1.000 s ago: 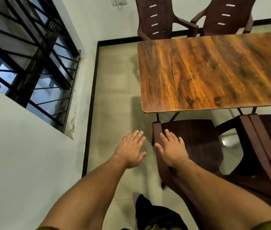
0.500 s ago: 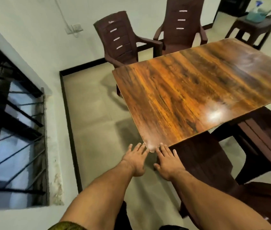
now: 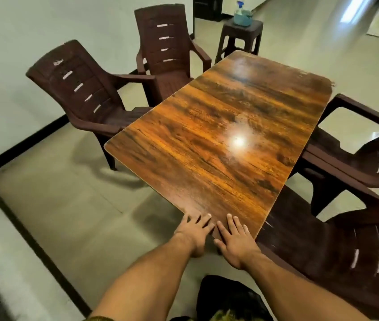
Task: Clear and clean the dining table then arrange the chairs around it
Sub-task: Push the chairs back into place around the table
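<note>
Brown-orange wood-grain laminate covers the long rectangular dining table (image 3: 218, 135), which runs from the lower centre of the frame up toward the upper right. Its top is glossy enough to throw back a bright spot of light, and nothing lies on it. Both your hands are at its near corner. Your left hand (image 3: 194, 232) is flat, its spread fingers reaching the edge. Your right hand (image 3: 235, 242) lies just beside it, fingers straight on the top. Neither grips anything.

Judge that top as stiff, smooth and slippery under a palm. If you mean to shift the table, a hold under the rounded edge will likely serve better than pressing down on it.

Four dark brown moulded plastic armchairs stand around the table: one at centre left (image 3: 84, 93), one at upper centre (image 3: 167, 45), one at the right edge (image 3: 369, 154) and one at lower right (image 3: 334, 251). Each has a slotted back and curved arms. They look light and rigid with a little flex, so take them by the top of the back or by both armrests. They would probably slide easily on the pale smooth floor.

At the top of the frame a small dark plastic stool (image 3: 239, 35) carries a blue basket (image 3: 243, 17) with a spray bottle (image 3: 239, 6) in it.
</note>
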